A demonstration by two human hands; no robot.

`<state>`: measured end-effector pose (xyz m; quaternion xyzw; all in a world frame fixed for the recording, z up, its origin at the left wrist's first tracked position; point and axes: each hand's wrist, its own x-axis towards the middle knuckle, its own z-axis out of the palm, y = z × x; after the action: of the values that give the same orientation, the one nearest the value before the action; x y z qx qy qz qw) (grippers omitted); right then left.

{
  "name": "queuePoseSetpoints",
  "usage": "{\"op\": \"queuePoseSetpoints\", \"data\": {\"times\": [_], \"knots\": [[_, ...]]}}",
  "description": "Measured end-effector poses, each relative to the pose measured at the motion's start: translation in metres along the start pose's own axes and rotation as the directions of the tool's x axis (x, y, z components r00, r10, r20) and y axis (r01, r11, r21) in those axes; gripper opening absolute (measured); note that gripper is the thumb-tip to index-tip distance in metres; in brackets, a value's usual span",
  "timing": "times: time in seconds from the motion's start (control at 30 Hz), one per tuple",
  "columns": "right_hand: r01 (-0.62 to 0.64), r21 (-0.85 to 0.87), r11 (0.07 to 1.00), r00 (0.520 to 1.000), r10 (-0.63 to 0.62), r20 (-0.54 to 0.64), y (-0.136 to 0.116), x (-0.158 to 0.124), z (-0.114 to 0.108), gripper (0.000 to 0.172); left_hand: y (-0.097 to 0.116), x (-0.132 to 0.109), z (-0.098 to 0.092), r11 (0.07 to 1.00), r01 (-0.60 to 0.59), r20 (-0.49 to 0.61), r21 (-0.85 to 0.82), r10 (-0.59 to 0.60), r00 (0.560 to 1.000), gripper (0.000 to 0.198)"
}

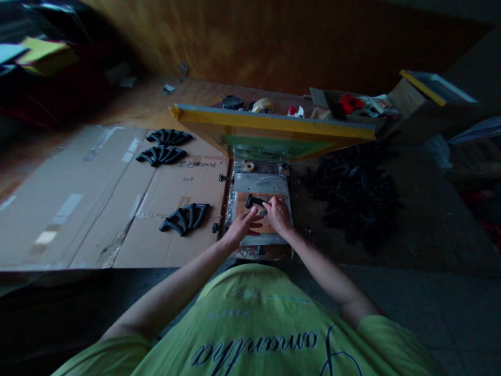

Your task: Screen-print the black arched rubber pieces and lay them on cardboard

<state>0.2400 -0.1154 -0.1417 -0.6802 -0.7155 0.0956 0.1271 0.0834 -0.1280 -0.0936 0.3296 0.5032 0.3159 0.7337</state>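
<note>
A black curved handle-like part (256, 200) lies over the orange-brown pad on a metal base plate (260, 183). My right hand (278, 214) is closed on the right end of this part. Just left of it, my left hand (245, 225) has its fingers stretched out and apart, close below the part; whether it touches the part I cannot tell. Behind both hands a yellow-edged screen frame (274, 122) stands tilted up above the plate.
On cardboard (156, 209) at left lie rows of similar black parts (186, 218). A heap of black parts (352, 188) is at right. Tape (249, 166) sits behind the plate. Knobs (215, 227) stick out along its side. A box of odds and ends (360, 107) stands behind.
</note>
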Motion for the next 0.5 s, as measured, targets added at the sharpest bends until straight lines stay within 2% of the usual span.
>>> {"op": "queuePoseSetpoints", "data": {"times": [0.07,0.13,0.17,0.23,0.3,0.37,0.47,0.5], "knots": [[0.168,0.071,0.983,0.986,-0.168,-0.017,-0.014,-0.009,0.000,0.020,-0.026,-0.003,0.004,0.997,0.021,0.012,-0.074,-0.020,1.000,0.054],[0.354,0.157,0.922,0.935,-0.355,-0.021,-0.011,-0.010,-0.002,0.017,-0.032,0.000,-0.005,0.989,-0.033,-0.073,-0.147,0.022,0.997,0.050],[0.402,0.188,0.896,0.915,-0.403,-0.036,-0.001,-0.007,-0.006,0.017,-0.030,0.003,-0.016,0.987,-0.065,-0.135,-0.149,0.045,0.990,0.048],[0.378,0.195,0.905,0.926,-0.367,-0.090,0.042,0.006,-0.016,0.021,-0.023,0.009,-0.050,0.986,-0.137,-0.286,-0.095,0.105,0.953,0.043],[0.200,0.131,0.971,0.970,-0.178,-0.167,0.105,0.023,-0.028,0.032,-0.019,0.011,-0.096,0.981,-0.194,-0.470,-0.022,0.161,0.868,0.037],[0.030,0.082,0.996,0.980,-0.013,-0.201,0.172,0.038,-0.035,0.040,-0.023,0.005,-0.145,0.983,-0.179,-0.657,0.031,0.155,0.738,0.031],[-0.136,0.021,0.990,0.981,0.138,-0.139,0.246,0.047,-0.033,0.035,-0.046,-0.013,-0.204,0.996,-0.059,-0.844,0.074,0.094,0.528,0.031],[-0.151,0.015,0.988,0.981,0.152,-0.118,0.260,0.046,-0.029,0.030,-0.056,-0.019,-0.216,0.995,0.003,-0.872,0.099,0.085,0.482,0.034]]}}
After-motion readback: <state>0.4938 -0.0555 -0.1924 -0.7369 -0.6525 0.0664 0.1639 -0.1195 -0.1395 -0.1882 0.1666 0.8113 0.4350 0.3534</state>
